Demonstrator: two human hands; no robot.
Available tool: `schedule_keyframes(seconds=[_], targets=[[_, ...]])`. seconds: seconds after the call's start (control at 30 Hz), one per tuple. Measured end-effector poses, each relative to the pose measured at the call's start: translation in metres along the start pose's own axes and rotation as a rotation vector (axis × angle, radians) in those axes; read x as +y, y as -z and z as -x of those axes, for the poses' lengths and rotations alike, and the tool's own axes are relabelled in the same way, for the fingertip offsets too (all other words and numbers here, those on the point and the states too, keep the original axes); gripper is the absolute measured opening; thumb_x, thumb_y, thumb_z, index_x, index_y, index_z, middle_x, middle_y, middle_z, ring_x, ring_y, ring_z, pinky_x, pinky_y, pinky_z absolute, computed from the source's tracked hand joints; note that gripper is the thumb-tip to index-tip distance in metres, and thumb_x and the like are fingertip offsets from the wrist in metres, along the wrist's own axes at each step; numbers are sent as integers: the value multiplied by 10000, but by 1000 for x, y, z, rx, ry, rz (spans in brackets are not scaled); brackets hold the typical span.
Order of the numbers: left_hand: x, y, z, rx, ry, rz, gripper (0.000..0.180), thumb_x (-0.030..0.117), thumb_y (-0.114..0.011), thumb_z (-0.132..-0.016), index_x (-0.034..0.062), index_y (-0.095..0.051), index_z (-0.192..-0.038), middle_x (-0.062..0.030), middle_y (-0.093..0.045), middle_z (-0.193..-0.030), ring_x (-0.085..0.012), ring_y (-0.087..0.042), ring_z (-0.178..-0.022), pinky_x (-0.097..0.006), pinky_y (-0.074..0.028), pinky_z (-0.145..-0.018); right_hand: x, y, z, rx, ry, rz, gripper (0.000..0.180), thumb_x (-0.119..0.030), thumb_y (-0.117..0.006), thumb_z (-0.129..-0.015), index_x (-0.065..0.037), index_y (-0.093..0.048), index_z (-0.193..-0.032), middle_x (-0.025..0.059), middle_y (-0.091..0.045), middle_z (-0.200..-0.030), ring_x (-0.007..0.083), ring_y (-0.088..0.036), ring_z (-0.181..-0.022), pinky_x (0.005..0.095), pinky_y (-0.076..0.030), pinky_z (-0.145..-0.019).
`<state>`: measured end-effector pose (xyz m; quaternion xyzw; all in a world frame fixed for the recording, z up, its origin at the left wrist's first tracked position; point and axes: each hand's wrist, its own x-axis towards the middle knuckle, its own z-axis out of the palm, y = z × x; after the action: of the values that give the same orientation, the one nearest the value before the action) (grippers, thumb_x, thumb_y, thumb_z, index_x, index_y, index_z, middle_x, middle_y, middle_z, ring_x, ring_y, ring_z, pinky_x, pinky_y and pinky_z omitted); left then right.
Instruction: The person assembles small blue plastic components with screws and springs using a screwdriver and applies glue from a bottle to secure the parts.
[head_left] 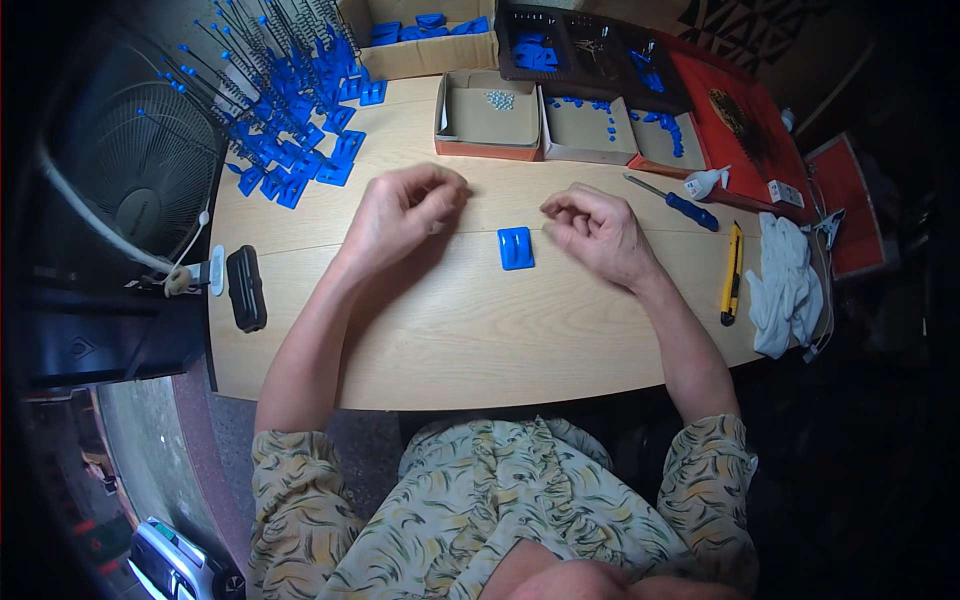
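A small square blue plastic piece (516, 248) with a raised curved strip lies on the wooden table between my hands, touched by neither. My left hand (408, 212) is left of it and farther back, its fingers curled in and closed. On the other side, my right hand (597, 232) hovers close to the piece, with thumb and fingers bent together. Anything inside either hand is hidden or too small to make out. Beyond them stands an open box (487, 138) holding small pale beads (499, 100).
Blue pieces with springs and rods (290, 150) crowd the far left. Boxes of blue parts (590, 120) line the back. On the right lie a screwdriver (690, 211), yellow cutter (733, 275) and white glove (785, 285). A black case (245, 289) sits at the left edge.
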<state>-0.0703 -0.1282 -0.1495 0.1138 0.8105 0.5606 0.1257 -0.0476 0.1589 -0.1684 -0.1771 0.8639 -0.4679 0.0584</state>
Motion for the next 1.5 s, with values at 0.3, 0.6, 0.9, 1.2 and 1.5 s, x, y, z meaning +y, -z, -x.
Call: schedule_keyframes(seconds=[0.3, 0.6, 0.9, 1.2, 1.5], targets=[[11, -35, 22, -27, -418, -462, 543, 240, -915, -669, 45, -727, -1140, -127, -635, -1084, -304, -604, -1014, -418, -521, -914, -21, -7, 4, -28, 231, 314, 517, -217, -899, -672, -80, -716, -1135, 55, -650, -988, 198, -681, -909, 353, -567, -809], [12, -42, 20, 2, -489, -485, 435, 166, -874, -701, 37, -714, -1085, -134, -618, -1094, -316, -600, -1019, -423, -507, -910, -14, -6, 7, 57, 273, 401, 475, -256, -891, -697, -88, -721, -1108, 68, -664, -998, 251, -686, -911, 371, -562, -769], [17, -46, 21, -34, -441, -520, 440, 134, -868, -702, 18, -701, -1093, -126, -618, -1093, -294, -596, -1017, -401, -523, -883, -8, 0, 9, -13, 286, 322, 464, -297, -850, -758, -67, -685, -1125, 68, -644, -958, 226, -684, -889, 381, -552, -781], [21, -50, 22, -53, -446, -534, 443, 131, -867, -693, 8, -703, -1086, -128, -619, -1116, -288, -599, -1023, -397, -525, -889, -4, -1, 9, 3, 252, 292, 323, -283, -787, -839, -47, -718, -1049, 87, -669, -963, 233, -704, -847, 386, -564, -770], [19, -55, 20, -41, -449, -535, 446, 192, -889, -713, 18, -712, -1084, -125, -631, -1103, -292, -593, -1072, -404, -506, -908, -2, -1, 12, -4, 294, 255, 307, -305, -748, -855, -33, -733, -997, 126, -676, -988, 305, -682, -926, 427, -541, -841]])
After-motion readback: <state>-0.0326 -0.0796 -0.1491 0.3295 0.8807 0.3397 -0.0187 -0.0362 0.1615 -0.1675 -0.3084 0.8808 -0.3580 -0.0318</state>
